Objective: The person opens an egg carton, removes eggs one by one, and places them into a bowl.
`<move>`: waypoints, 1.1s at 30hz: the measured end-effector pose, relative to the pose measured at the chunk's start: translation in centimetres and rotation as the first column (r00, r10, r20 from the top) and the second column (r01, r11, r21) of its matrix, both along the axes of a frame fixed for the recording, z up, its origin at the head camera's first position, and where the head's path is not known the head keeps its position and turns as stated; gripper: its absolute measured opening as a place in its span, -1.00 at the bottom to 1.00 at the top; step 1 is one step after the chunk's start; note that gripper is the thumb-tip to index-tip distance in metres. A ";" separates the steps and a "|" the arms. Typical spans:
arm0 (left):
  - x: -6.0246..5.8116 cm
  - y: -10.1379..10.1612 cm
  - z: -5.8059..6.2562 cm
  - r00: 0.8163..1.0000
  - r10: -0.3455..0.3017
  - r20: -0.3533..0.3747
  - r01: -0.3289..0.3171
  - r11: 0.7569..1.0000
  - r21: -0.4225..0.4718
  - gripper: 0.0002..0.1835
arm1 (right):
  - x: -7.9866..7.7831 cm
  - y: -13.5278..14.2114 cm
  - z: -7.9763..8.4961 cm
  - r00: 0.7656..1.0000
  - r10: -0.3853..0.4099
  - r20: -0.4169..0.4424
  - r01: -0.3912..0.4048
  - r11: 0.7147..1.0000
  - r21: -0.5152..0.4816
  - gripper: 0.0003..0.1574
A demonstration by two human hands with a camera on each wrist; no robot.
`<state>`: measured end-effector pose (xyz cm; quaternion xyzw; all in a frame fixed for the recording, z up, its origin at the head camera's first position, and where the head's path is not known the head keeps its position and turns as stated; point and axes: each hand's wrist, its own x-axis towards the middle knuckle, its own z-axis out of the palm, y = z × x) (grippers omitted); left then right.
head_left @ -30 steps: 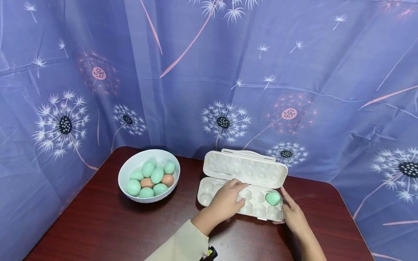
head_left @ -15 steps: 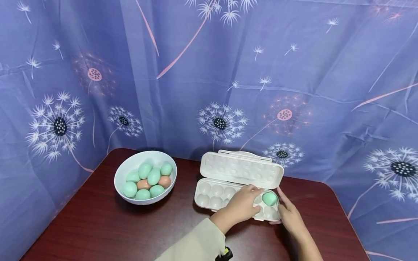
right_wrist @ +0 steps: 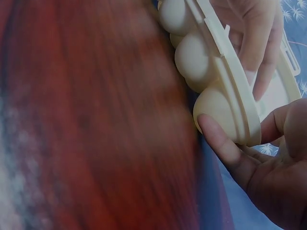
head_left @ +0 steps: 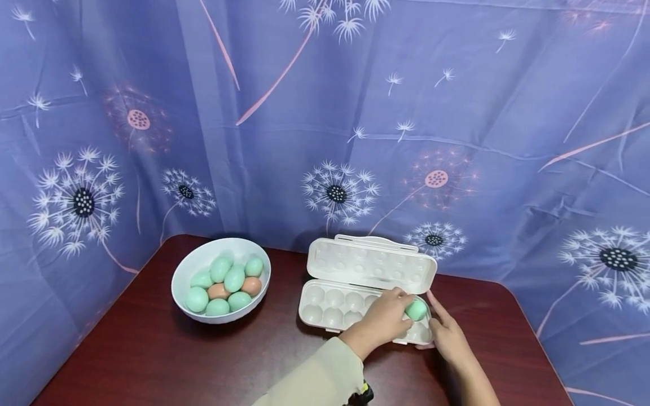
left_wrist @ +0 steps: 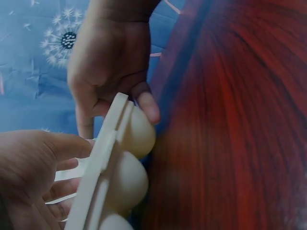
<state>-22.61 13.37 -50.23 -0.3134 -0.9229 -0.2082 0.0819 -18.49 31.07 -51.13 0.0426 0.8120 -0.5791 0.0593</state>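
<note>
A white plastic egg carton lies on the table with its lid raised at the back. One green egg sits in the back row at its right end. My left hand reaches over the carton, thumb and fingers parted, fingertips right at the egg's left side. In the left wrist view, the fingers of that hand extend past the front rim. At the right end, my right hand grips the carton. Its thumb presses the outside of an end cup in the right wrist view.
A white bowl at the left holds several green eggs and two brown eggs. Under everything is a dark red wooden table. A blue dandelion-print curtain hangs behind it and along the left.
My left hand has moved right along the carton, from its middle to beside the green egg. The right hand keeps its grip on the end. The head view has shifted slightly.
</note>
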 end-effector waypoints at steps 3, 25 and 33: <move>0.0 0.5 -0.1 1.000 -0.006 0.020 0.006 1.000 -0.011 -0.45 | 0.0 0.1 0.0 1.000 0.003 -0.005 -0.003 1.000 -0.006 -0.16; -0.6 2.5 -0.3 0.995 0.097 -0.016 -0.098 0.993 -0.069 -0.62 | 0.1 -0.1 -0.1 1.000 0.001 0.001 -0.001 1.000 -0.016 -0.15; -0.5 2.7 0.1 0.995 0.095 -0.024 -0.097 0.992 -0.083 -0.60 | 0.1 0.0 0.0 1.000 0.001 0.008 -0.001 1.000 -0.015 -0.16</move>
